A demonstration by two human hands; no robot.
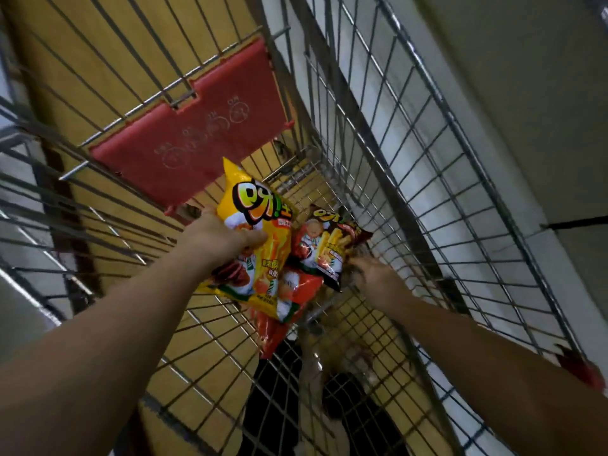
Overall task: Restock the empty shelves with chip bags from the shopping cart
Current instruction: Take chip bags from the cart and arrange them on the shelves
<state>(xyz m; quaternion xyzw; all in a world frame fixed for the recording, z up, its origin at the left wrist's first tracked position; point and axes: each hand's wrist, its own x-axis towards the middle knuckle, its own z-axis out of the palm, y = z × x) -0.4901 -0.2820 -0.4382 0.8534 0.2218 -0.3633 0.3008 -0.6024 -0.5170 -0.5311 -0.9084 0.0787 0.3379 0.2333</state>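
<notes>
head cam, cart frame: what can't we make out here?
- Right hand grip: head view, motion-blurred; fingers behind the dark red bag.
- Orange-red bag: mostly covered by the yellow bag in the left hand.
- Shelves: out of frame.

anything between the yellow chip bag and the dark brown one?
Head view: a red chip bag lies between the yellow chip bag and dark brown chip bag, partly under both.

Yellow chip bag (260,222), dark-red chip bag (329,248), red seat flap (197,136), silver wire cart (427,153).
</notes>
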